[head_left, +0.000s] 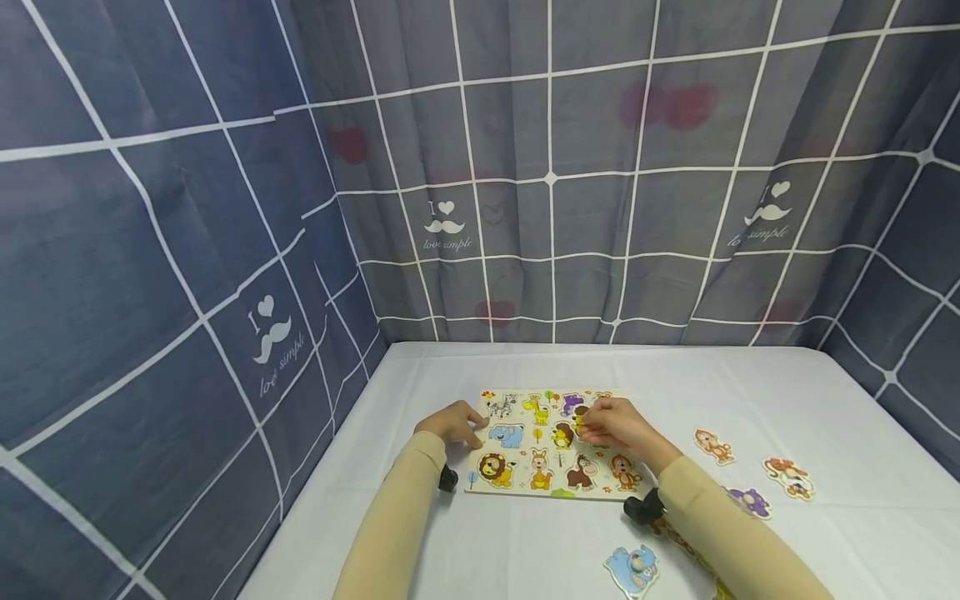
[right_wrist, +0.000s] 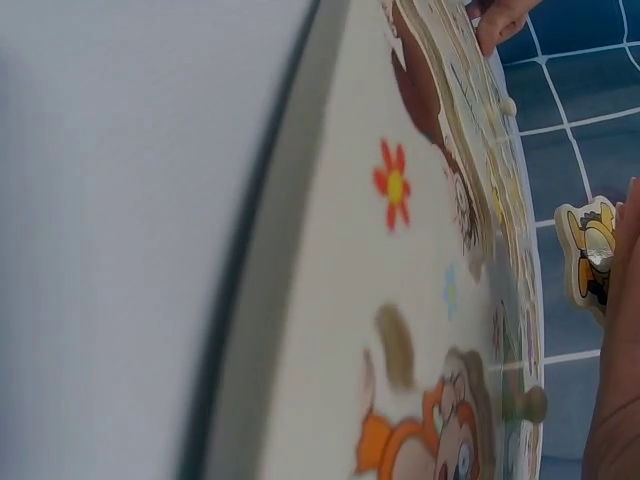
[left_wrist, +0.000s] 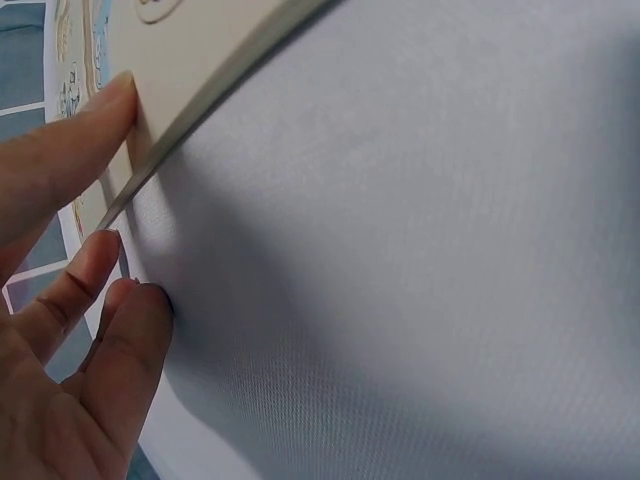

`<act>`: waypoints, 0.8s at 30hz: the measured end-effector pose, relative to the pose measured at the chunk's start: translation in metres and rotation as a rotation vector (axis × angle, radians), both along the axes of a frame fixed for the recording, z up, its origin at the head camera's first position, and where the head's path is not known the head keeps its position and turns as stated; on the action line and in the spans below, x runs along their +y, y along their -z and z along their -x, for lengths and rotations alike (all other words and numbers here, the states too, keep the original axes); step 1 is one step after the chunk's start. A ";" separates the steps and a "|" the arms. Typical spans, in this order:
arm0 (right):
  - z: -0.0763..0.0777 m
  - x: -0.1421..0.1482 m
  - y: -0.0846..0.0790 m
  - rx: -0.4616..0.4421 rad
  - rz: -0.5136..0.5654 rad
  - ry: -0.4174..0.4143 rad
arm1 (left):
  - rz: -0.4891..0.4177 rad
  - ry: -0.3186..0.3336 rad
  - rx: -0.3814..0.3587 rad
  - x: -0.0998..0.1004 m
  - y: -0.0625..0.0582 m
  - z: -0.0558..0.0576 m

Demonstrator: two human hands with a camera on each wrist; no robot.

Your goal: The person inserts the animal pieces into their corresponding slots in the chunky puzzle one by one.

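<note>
Head view, lower centre: right hand (head_left: pixel 619 425) pinching yellow animal piece (right_wrist: pixel 590 250), likely light, stiff, best gripped by rim; left hand (head_left: pixel 452 423) touching puzzle board (head_left: pixel 522 463), fingers apart.

Animal puzzle board (head_left: pixel 521 457) lies flat on wht tablecloth (head_left: pixel 525 550), btwn both hands. L hand (head_left: pixel 452 422) touches its left edge; R hand (head_left: pixel 617 425), over the right half, pinches small brn/yel pc (head_left: pixel 580 419). Loose pcs to the R: monkey (head_left: pixel 714 447), org/wht one (head_left: pixel 789 479), purple one (head_left: pixel 748 502) by R sleeve (head_left: pixel 738 533), blue elephant (head_left: pixel 632 571) nearer. Bkgd: dk gray curtain (head_left: pixel 510 125) w/ wht grid, hearts & mustaches.
</note>
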State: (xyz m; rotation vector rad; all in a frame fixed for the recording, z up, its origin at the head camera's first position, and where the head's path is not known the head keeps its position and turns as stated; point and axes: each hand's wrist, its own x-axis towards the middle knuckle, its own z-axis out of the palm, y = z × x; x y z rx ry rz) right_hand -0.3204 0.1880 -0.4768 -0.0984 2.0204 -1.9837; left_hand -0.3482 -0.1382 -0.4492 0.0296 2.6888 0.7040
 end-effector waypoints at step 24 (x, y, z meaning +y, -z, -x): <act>0.006 -0.029 0.009 -0.090 -0.027 0.046 | -0.037 -0.016 -0.009 -0.001 -0.002 -0.002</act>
